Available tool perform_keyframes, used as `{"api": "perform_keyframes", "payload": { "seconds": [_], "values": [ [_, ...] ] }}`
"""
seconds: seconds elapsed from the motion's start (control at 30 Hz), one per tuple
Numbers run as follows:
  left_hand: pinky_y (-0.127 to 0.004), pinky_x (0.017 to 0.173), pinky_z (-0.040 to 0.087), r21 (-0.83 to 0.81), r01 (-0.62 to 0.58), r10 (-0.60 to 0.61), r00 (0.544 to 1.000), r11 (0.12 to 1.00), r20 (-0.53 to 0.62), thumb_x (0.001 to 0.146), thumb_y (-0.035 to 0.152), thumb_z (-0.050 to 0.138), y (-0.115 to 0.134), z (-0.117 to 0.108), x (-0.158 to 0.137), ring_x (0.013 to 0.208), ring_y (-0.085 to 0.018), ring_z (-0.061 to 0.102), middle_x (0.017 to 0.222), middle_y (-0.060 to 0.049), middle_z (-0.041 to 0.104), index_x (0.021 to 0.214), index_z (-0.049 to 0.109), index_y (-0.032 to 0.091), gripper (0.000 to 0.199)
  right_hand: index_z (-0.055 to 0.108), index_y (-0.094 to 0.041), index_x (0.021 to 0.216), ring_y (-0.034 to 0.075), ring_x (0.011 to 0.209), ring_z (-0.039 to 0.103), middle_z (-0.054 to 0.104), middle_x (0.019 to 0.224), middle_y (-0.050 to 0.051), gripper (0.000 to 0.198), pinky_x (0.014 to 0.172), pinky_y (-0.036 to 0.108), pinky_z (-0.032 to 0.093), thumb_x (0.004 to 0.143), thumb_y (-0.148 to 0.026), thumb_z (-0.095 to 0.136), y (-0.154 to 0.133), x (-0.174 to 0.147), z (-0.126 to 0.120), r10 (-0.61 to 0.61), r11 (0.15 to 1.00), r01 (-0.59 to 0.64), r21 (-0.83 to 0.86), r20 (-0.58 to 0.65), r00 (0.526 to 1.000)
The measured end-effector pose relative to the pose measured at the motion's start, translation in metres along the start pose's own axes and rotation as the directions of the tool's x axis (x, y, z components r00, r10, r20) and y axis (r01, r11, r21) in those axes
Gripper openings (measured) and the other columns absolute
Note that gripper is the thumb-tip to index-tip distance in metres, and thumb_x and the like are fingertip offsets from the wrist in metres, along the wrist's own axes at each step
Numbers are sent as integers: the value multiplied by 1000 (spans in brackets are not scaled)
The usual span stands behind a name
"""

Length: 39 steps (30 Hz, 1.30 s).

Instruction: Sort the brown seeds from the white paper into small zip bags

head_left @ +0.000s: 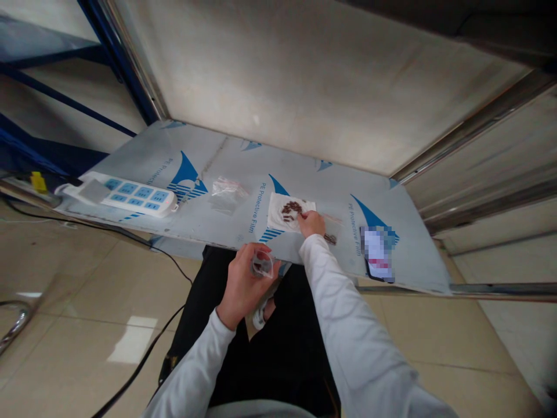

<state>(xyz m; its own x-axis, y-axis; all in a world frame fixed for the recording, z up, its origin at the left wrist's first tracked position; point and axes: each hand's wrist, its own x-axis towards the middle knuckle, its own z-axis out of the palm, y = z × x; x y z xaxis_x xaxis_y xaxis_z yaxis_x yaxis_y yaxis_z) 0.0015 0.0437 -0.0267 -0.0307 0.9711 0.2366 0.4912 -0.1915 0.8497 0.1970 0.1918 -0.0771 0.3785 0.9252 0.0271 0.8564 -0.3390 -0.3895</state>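
Observation:
My left hand (248,278) is wrapped round a small clear plastic cup (262,265) just off the table's front edge. Its round mouth faces up, and a little dark stuff seems to lie inside. Past the edge, a white paper napkin (277,217) lies flat with several small dark brown bean-like pieces (291,210) scattered over its middle. My right hand (313,223) rests at the napkin's right side, fingertips pinched together at the pieces; whatever is between them is hidden. Right beside that hand lies a small clear bag (331,238) with brown pieces in it.
A stack of clear zip bags (226,194) lies left of the napkin. Farther left is a white power strip (139,196) with a plug and black cable (130,232). A phone (378,255) lies at the right on the film-covered metal table (418,244). A wall panel stands behind.

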Motion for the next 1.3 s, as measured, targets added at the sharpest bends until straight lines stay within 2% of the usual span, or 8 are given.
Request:
{"api": "perform_keyframes", "payload": {
  "seconds": [0.27,0.37,0.47,0.67,0.8,0.93,1.07,1.3],
  "values": [
    [-27,72,50,1,-15,15,1000,1000,-19,75,30,67,2,-3,2,80,-17,64,86,-2,66,93,55,21,24,72,-15,87,19,73,65,72,80,8,24,71,28,48,82,-35,58,-19,-50,-58,-126,975,133,178,-54,991],
    [-27,73,50,-43,-41,40,999,998,-19,73,29,67,8,-3,3,81,-17,64,88,-3,66,93,55,21,25,69,-19,84,16,63,59,68,73,2,21,60,26,46,82,-38,60,-33,-105,-100,-414,800,415,434,-103,904],
    [-27,74,49,-105,-66,67,998,992,8,72,23,66,18,-3,3,82,-17,64,89,-2,66,94,54,21,25,67,-23,77,16,69,60,66,72,0,6,63,26,46,79,-27,66,-45,-143,-128,-635,713,566,414,37,772],
    [-26,71,48,-119,-99,103,994,988,29,68,15,65,31,1,0,79,-16,61,86,-2,64,89,52,20,26,69,-24,74,18,76,59,61,77,3,21,66,29,44,87,-35,58,-48,-148,-148,-734,677,715,177,236,637],
    [-26,71,46,-177,-106,111,994,979,21,66,20,70,32,-1,-4,78,-15,58,88,-2,61,92,51,19,32,70,-23,80,16,85,60,63,93,4,19,75,28,45,88,-36,58,-36,-147,-156,-760,650,685,330,277,588],
    [-27,75,45,-381,-49,97,990,923,107,63,27,77,31,-10,-6,83,-16,56,98,-6,60,108,52,18,52,69,-21,82,14,81,62,67,87,1,14,73,25,46,88,-29,59,-22,-145,-159,-710,686,545,482,280,646],
    [-25,73,45,-571,138,-67,987,809,143,81,31,64,31,-14,-3,78,-14,57,86,-5,64,92,62,16,19,68,-21,86,13,75,63,70,82,0,11,69,24,48,84,-29,62,-12,-141,-157,-632,702,410,583,243,736],
    [-22,65,45,-586,211,-219,974,783,58,77,32,69,39,-8,-3,66,-11,57,70,-2,66,76,67,14,17,68,-19,101,18,83,66,72,88,5,33,74,30,51,74,-39,72,-11,-152,-125,-425,566,-18,824,310,851]
  ]
}}
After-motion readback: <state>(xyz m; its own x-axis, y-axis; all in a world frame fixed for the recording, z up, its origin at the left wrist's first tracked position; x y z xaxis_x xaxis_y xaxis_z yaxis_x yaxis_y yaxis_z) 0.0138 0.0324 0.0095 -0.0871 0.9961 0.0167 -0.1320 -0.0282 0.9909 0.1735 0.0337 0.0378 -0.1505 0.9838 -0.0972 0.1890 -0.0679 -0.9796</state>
